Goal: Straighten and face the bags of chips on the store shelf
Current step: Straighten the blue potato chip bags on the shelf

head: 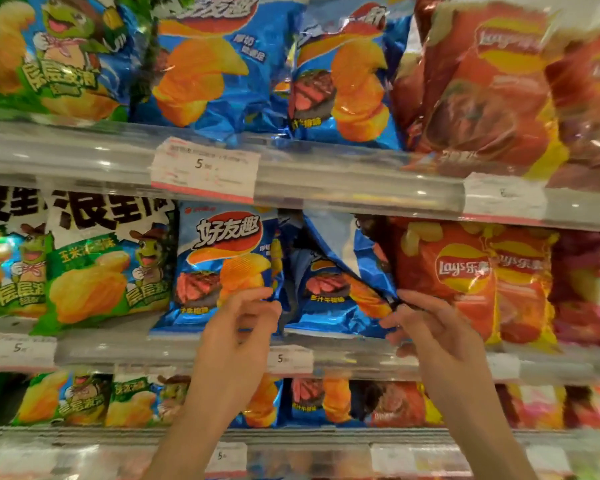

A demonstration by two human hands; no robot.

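- The store shelf [361, 356] fills the view in three tiers, each with a clear plastic front rail; the middle tier is the one both hands reach to.
- On the top tier stand green bags at the left, blue bags in the middle and red Lay's bags [489, 91] at the right, the red ones leaning out over the rail.
- On the middle tier, green corn-snack bags [94, 268] stand at the left, facing out.
- Just right of them an upright blue chip bag [222, 258] faces forward, its front print readable.
- Beside that, a tilted blue chip bag [340, 268] sits crooked, its top leaning to the right across the gap toward the red bags, with another blue bag partly hidden behind it.
- Red Lay's bags [454, 271] stand at the right of the middle tier, upright and facing out.
- The left hand [243, 327] is raised in front of the upright blue chip bag, fingers curled narrow with thumb and fingertips at the bag's lower right edge; whether they pinch it cannot be told.
- The right hand [430, 327] pinches the lower right corner of the tilted blue chip bag between thumb and fingers.
- A large white price tag [205, 169] hangs on the top rail; a smaller price tag [290, 359] sits on the middle rail between the two wrists.
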